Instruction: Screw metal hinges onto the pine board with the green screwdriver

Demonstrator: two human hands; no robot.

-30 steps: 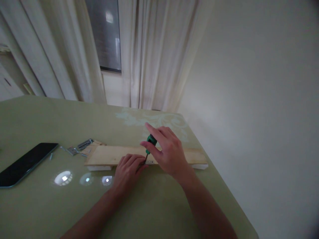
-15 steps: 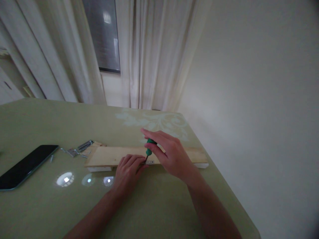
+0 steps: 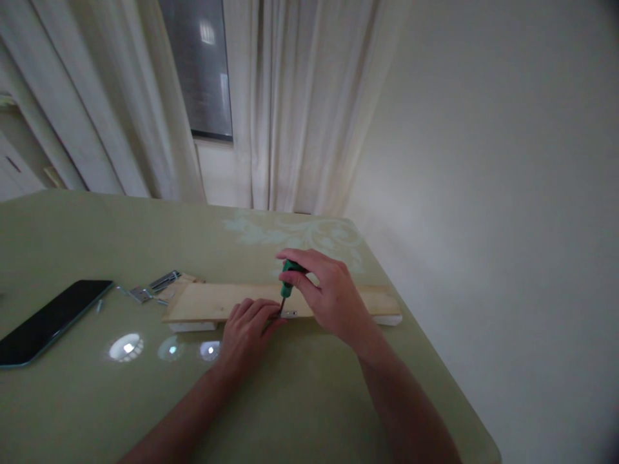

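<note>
In my right hand [image 3: 326, 293] is a screwdriver [image 3: 289, 277] with a green handle, its fingers and thumb wrapped round the handle. The shaft slants down to a small metal plate [image 3: 290, 314] with holes, at the near edge of a pale wooden board [image 3: 203, 299]. My left hand [image 3: 249, 328] rests on that edge, fingers over the top and thumb in front. Its thumb and forefinger close at the plate's left end, next to the screwdriver tip, and hide that end. Whatever is under the tip is too small to make out.
White blocks [image 3: 193, 327] show under the board's ends. Left of it lie metal hardware pieces [image 3: 140, 294], a slotted metal part [image 3: 164, 281] and a loose screw [image 3: 99, 306]. A dark phone [image 3: 53, 322] is farther left. The green table [image 3: 309, 399] ends at the right beside a wall.
The right hand has turned slightly with the screwdriver, and the handle stands a bit more upright. The left hand keeps its place at the plate.
</note>
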